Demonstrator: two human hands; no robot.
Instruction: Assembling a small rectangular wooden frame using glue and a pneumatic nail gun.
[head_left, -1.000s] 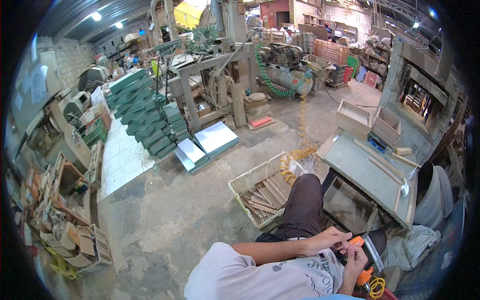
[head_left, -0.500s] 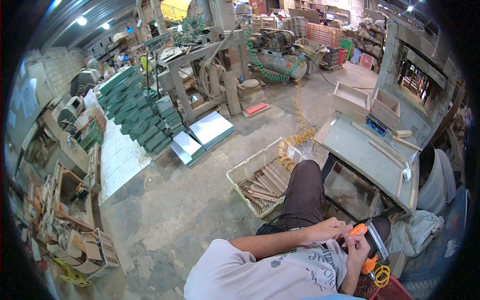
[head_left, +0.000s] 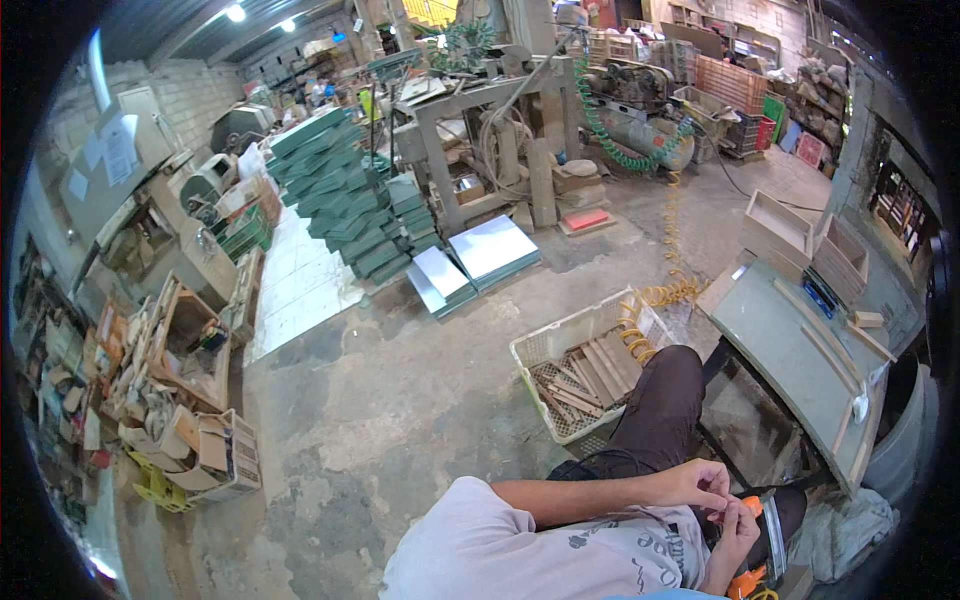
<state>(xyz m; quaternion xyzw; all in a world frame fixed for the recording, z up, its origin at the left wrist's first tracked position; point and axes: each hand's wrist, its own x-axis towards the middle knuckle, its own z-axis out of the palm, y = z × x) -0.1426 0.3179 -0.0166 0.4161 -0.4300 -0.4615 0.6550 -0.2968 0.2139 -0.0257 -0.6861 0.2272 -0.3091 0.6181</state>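
My left hand (head_left: 698, 485) is bent inward over my lap, its thumb and fingertips pinched together. Against them are the closed fingertips of my right hand (head_left: 738, 530). Anything held between the fingers is too small or too hidden to make out. Just beyond the hands, an orange air nailer or stapler (head_left: 752, 505) with a long silver magazine (head_left: 774, 540) rests across my thigh. Its lower orange end shows below my right wrist, near the bottom edge, beside a bit of yellow hose.
A pale plastic crate (head_left: 568, 436) of wooden strips stands by my knee, with a coiled yellow hose (head_left: 640, 318) over it. To the right is a grey-topped table (head_left: 790, 330) bearing wooden strips and drawer boxes (head_left: 778, 228). Stacked green panels (head_left: 330, 190) lie farther back left.
The view has swung left, so the surroundings sit farther right. My fingertips now meet beside the nailer, whereas earlier they were at its orange end.
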